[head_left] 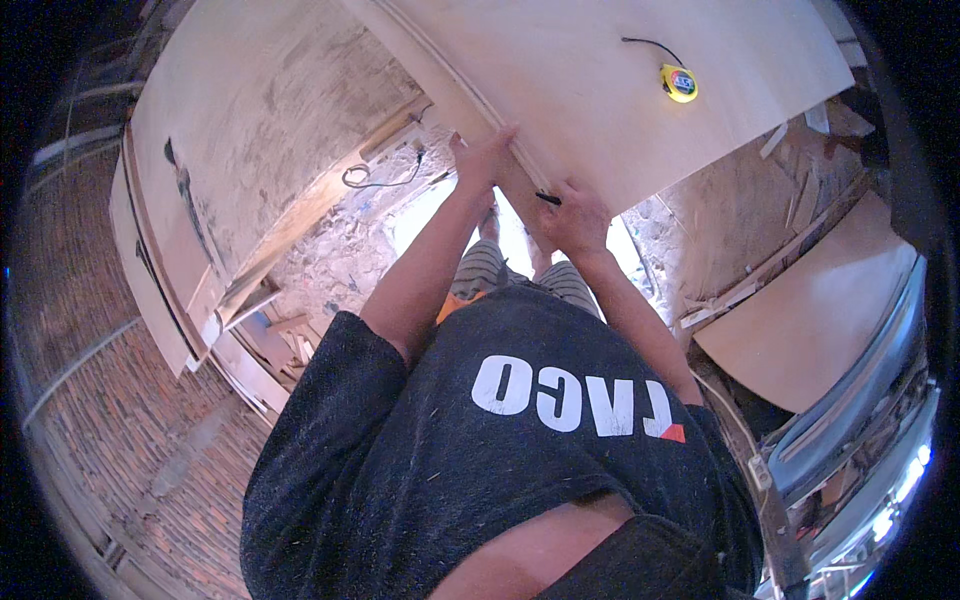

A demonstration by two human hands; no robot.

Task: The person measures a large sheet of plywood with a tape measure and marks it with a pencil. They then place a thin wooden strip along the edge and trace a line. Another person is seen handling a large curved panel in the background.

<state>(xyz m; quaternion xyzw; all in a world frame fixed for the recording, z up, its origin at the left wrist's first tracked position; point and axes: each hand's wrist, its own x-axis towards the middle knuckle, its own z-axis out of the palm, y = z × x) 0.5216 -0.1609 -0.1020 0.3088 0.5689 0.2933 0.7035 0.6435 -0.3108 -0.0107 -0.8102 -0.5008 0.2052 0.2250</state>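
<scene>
A large pale plywood sheet point(620, 110) lies in front of me, and a long thin wooden strip point(470, 95) runs along it near its left edge. My left hand point(488, 160) grips the strip and the sheet's edge, its fingers over the strip and its thumb out to the left. Close to the near end of the strip, my right hand point(578, 222) is closed around a short black pen-like tool point(548, 198), mostly hidden by the fingers. A yellow tape measure point(679, 84) with a black cord rests on the sheet, farther right.
Another wooden board point(270, 90) stands at the left, with a looped cable point(360, 178) beside it. Wood scraps point(290, 345) are piled on the left. A curved plywood piece point(815, 310) lies at the right. A brick surface point(150, 420) fills the lower left.
</scene>
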